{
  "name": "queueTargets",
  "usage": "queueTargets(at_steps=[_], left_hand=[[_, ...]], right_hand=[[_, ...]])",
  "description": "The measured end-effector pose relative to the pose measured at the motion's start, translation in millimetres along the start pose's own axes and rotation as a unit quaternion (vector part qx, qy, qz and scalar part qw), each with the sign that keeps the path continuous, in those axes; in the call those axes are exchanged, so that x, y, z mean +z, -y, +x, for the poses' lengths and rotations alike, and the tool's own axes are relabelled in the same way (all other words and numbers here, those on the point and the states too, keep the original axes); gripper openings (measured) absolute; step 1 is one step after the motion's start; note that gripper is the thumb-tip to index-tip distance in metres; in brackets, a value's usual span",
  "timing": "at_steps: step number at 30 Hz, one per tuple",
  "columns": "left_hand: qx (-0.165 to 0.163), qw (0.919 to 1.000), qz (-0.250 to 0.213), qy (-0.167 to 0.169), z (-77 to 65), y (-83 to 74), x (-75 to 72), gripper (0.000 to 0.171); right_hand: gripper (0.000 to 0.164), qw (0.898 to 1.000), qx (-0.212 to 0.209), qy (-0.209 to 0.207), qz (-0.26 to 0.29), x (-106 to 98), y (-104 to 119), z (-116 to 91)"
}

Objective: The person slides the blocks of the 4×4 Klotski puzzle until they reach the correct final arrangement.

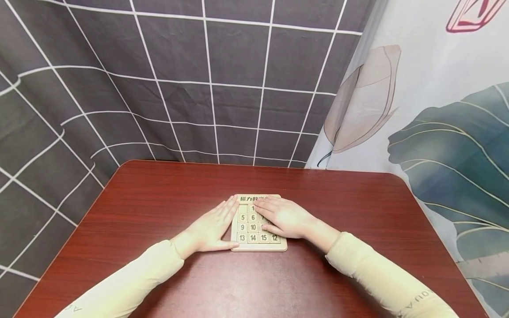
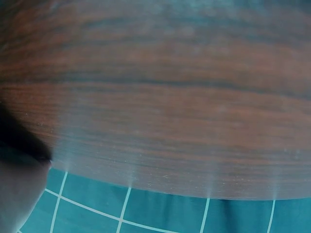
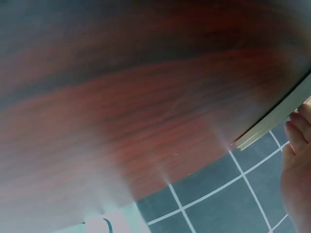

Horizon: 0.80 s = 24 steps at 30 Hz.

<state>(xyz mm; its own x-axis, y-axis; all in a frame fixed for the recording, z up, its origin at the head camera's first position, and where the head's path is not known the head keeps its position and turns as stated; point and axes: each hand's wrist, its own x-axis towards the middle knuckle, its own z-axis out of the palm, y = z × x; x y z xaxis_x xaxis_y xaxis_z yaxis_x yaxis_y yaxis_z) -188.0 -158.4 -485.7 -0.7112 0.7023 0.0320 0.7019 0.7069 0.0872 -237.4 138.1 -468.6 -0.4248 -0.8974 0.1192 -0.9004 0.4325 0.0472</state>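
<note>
A wooden sliding number puzzle (image 1: 258,248) lies flat on the table, with printed characters along its top. Numbered tiles fill its grid; the bottom row reads 13, 14, 15, 12, and the top-left slot holds no tile. Along the puzzle's left side lies my left hand (image 1: 212,227), fingers straight, its thumb at the lower-left corner. My right hand (image 1: 288,216) rests over the upper right with fingers extended, hiding several tiles and part of the heading. The right wrist view catches the puzzle's side edge (image 3: 272,119) beside that hand's fingers (image 3: 297,130).
The reddish-brown wooden table (image 1: 191,185) has rounded far corners. Behind it hangs a dark curtain with white grid lines (image 1: 238,106); a white curtain with leaf prints (image 1: 437,145) hangs at the right. The left wrist view shows mostly table top.
</note>
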Motion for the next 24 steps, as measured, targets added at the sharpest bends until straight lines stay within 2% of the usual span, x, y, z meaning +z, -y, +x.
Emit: queueTargets(at_steps=[8,15,19,24], left_hand=[[-0.001,1.0000,-0.007,0.001,-0.1,0.7,0.5,0.110],[0.005,1.0000,-0.004,-0.005,-0.4,1.8,0.1,0.108],[0.006,0.9999,-0.006,-0.006,-0.7,2.1,0.2,0.108],[0.004,1.0000,-0.005,-0.004,0.4,1.9,1.3,0.110]], right_hand=[[0.060,1.000,-0.021,-0.011,-0.016,3.4,3.8,13.2],[0.062,1.000,-0.024,0.009,-0.015,1.2,9.0,21.1],[0.062,1.000,-0.019,0.010,0.000,-2.2,8.8,14.5],[0.061,1.000,-0.010,-0.002,0.003,-3.7,2.5,-5.3]])
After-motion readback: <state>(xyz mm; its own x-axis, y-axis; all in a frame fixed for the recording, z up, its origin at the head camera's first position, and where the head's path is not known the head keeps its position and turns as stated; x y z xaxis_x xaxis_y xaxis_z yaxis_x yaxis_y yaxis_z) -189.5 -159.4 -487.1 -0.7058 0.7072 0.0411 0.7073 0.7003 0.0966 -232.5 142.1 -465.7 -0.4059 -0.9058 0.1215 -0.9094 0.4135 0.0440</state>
